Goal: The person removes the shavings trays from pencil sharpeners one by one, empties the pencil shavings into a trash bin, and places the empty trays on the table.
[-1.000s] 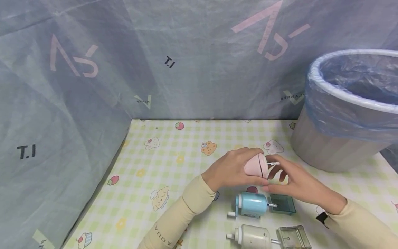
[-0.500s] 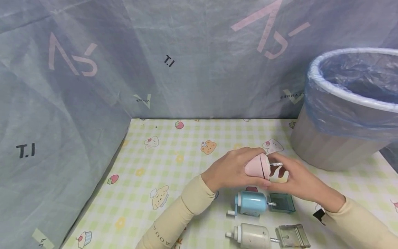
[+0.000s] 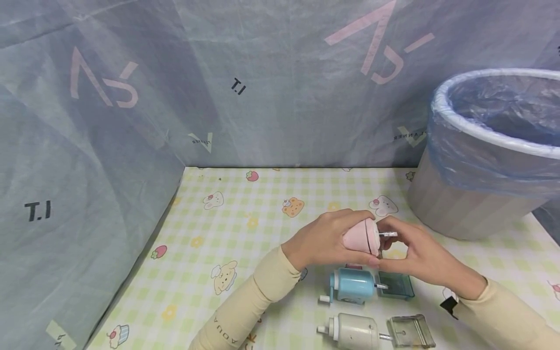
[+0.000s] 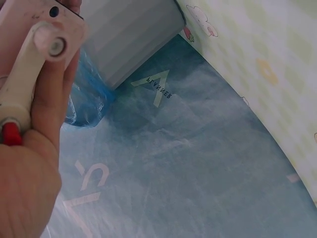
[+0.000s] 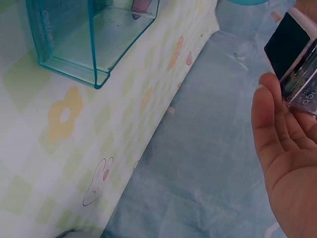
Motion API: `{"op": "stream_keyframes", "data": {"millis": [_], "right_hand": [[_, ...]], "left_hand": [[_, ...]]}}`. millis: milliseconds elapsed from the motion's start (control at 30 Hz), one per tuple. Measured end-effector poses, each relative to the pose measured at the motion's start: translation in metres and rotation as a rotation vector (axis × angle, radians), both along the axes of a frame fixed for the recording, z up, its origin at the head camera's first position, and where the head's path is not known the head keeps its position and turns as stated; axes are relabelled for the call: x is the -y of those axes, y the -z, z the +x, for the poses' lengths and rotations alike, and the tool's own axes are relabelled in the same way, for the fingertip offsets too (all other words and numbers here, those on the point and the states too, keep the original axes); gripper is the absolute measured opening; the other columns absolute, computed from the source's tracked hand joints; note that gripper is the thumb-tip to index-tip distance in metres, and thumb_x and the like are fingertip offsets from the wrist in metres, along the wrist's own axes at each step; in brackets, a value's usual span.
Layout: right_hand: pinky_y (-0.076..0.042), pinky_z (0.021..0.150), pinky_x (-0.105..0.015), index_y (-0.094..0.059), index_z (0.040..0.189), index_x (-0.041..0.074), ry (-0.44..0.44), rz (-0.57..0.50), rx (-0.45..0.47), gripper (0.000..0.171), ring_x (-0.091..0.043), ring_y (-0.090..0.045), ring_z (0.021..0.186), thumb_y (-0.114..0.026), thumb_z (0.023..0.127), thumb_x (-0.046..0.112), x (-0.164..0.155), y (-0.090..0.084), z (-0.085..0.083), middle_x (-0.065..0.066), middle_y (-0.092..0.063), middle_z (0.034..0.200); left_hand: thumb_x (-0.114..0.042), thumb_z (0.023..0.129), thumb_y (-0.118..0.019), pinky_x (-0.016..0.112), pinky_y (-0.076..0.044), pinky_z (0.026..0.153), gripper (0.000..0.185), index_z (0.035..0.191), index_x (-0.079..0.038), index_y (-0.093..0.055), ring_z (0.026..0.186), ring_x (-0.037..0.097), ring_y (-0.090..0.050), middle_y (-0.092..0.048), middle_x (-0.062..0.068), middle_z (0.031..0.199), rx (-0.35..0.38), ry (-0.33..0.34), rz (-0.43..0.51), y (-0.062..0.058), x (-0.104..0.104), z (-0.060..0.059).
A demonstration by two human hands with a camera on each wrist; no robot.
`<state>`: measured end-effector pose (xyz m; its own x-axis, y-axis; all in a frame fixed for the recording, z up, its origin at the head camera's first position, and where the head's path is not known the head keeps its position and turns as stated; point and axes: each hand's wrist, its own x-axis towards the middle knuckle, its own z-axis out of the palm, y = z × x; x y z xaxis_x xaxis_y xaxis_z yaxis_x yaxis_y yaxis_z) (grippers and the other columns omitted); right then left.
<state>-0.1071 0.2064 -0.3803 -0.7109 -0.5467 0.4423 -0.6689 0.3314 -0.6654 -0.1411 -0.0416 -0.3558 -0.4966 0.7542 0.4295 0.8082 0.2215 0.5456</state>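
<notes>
Fingers of the left hand [image 3: 321, 238] wrap around a pink sharpener [image 3: 358, 237], held above the checked cloth [image 3: 245, 194]; thumb and fingers of the right hand [image 3: 422, 253] grip its front end. Its tapering body bears 1 dark line [image 3: 369, 236], and 1 metal rod [image 3: 388, 234] juts forward. Only the left wrist view shows the back: a pale crank arm [image 4: 25, 74], a red piece [image 4: 11, 134] and 1 dark round hole [image 4: 54, 11]. Right wrist view alone reveals a dark square patch [image 5: 287, 44] and a clear compartment [image 5: 303, 82], its lettering hard to read.
</notes>
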Motion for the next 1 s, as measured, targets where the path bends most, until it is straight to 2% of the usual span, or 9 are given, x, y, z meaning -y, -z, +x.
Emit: {"op": "stream_keyframes", "data": {"millis": [200, 700, 1000], "right_hand": [[-0.058, 0.082, -0.023, -0.063, 0.119, 0.022, -0.016, -0.033, 0.032, 0.057, -0.009, -0.067, 0.088, -0.09, 0.077, -0.005, -0.0015, 0.0023, -0.0009, 0.009, -0.068, 0.106], [-0.058, 0.082, -0.024, -0.062, 0.116, 0.023, 0.002, -0.045, 0.036, 0.058, -0.01, -0.067, 0.088, -0.091, 0.074, -0.004, -0.0025, 0.0068, 0.0011, 0.009, -0.067, 0.104], [-0.053, 0.081, -0.022, -0.063, 0.115, 0.025, 0.079, -0.012, 0.011, 0.061, -0.006, -0.068, 0.1, -0.094, 0.069, 0.001, -0.0037, 0.008, 0.0055, 0.011, -0.069, 0.111]], "left_hand": [[-0.037, 0.084, -0.094, 0.012, -0.048, 0.074, 0.061, 0.131, -0.013, -0.065, 0.091, 0.0, -0.055, -0.067, -0.005, 0.111, -0.031, -0.002, -0.013, 0.0017, 0.0018, -0.0003], [-0.037, 0.083, -0.095, 0.01, -0.048, 0.075, 0.065, 0.134, -0.011, -0.064, 0.091, -0.002, -0.054, -0.066, -0.004, 0.113, -0.059, -0.001, -0.015, 0.0041, 0.002, 0.0009], [-0.037, 0.082, -0.095, 0.011, -0.047, 0.073, 0.065, 0.134, -0.012, -0.065, 0.09, -0.001, -0.053, -0.066, -0.005, 0.111, -0.056, -0.005, -0.026, 0.0024, 0.0052, 0.0027]]}}
